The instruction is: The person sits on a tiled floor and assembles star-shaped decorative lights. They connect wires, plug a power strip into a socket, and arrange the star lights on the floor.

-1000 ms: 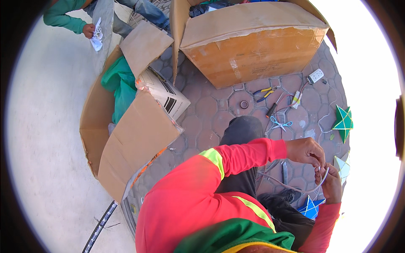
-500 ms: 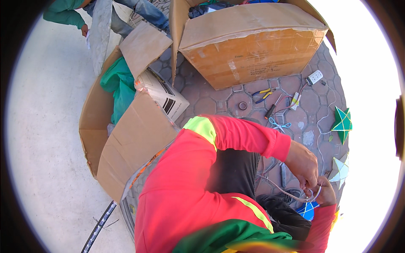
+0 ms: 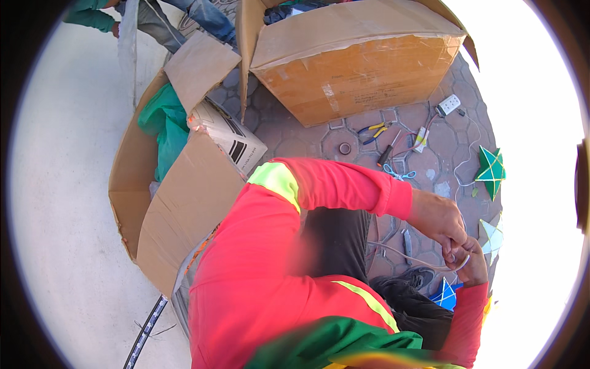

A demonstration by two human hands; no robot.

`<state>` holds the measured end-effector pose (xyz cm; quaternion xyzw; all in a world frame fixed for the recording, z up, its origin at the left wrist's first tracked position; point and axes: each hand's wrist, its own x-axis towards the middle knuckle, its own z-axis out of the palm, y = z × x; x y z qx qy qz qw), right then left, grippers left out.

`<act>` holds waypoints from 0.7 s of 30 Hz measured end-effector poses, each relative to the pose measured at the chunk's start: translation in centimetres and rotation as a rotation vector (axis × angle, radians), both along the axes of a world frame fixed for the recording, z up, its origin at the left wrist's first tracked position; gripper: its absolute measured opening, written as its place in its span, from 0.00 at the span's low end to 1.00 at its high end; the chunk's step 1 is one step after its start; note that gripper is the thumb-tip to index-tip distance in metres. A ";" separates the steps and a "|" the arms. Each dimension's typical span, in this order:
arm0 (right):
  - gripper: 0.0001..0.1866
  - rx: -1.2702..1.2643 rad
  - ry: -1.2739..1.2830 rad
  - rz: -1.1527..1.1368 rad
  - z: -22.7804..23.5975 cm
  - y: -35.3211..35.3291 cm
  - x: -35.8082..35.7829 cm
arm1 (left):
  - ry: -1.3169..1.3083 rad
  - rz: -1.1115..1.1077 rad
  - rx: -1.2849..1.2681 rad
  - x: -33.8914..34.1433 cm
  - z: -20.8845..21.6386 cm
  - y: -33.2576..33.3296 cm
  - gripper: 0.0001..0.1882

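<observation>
My left hand (image 3: 437, 220), in a red sleeve, reaches in from the left with its fingers pinched together. Just below it, my right hand (image 3: 472, 264) is closed too, and the fingertips of both meet. A thin pale cable (image 3: 424, 264) runs from beside my knee and bends up into the hands. The exact spot where each hand grips it is partly hidden by the fingers. Close under my right hand lies a blue star-shaped ornament (image 3: 447, 295) with pale edging. A flat grey tool (image 3: 407, 246) rests on the paving left of the hands.
Ahead lie blue-handled scissors (image 3: 399, 173), a screwdriver (image 3: 387, 152), yellow-blue pliers (image 3: 373, 131), a tape roll (image 3: 345, 148) and a white socket block (image 3: 448, 105). Green (image 3: 491, 172) and white (image 3: 491, 238) stars sit right. Cardboard boxes (image 3: 356, 77) stand behind; another person's sleeve (image 3: 89, 17) shows far left.
Both hands have moved up slightly in the picture, still together. The cable's loop below them has opened into a flatter curve. The whole view has shifted a little.
</observation>
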<state>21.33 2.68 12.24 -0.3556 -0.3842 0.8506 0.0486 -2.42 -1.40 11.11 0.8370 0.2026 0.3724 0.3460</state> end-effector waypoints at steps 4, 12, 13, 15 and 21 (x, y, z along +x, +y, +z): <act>0.09 0.235 -0.080 -0.142 0.5 0.1 -1.5 | -0.424 0.307 -0.514 0.0 -2.6 -0.1 0.04; 0.10 0.441 -0.122 -0.211 -0.9 0.5 -2.2 | -0.810 0.447 -0.935 2.8 -4.9 -0.7 0.07; 0.11 0.464 -0.122 -0.217 -1.2 0.6 -2.2 | -0.860 0.476 -0.933 3.1 -5.1 -0.6 0.06; 0.13 0.400 -0.074 -0.295 -2.1 0.5 -2.1 | -0.960 0.544 -0.942 3.5 -5.4 -0.1 0.06; 0.16 0.260 0.072 -0.470 -5.9 -1.9 -2.9 | -0.917 0.603 -0.884 2.9 -6.8 4.1 0.08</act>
